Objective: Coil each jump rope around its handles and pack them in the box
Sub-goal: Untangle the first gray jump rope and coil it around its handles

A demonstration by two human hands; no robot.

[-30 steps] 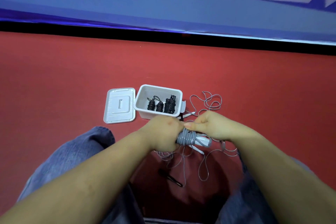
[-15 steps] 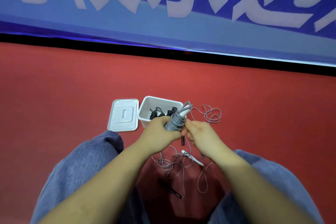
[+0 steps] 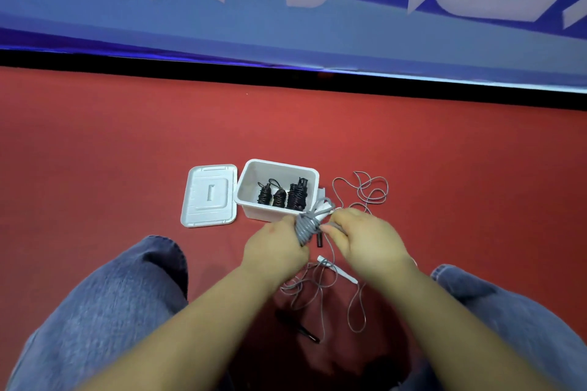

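My left hand (image 3: 275, 250) grips a grey jump rope bundle (image 3: 307, 225), its cord coiled round white handles that point up and right. My right hand (image 3: 365, 240) pinches the grey cord just right of the coil. More loose grey cord (image 3: 365, 190) lies tangled on the red floor to the right and below my hands, with a white handle (image 3: 337, 269) among it. The open white box (image 3: 254, 187) sits just beyond my hands and holds three coiled black ropes (image 3: 282, 195).
The box's white lid (image 3: 209, 195) lies flat on the floor left of the box. A black handle (image 3: 300, 330) lies on the floor between my knees. A small black piece (image 3: 318, 240) stands between my hands. A blue banner wall runs behind.
A second ago the bundle lay level between my hands; my left hand has tilted it upright. My right hand has shifted right along the cord. The camera view has tipped upward.
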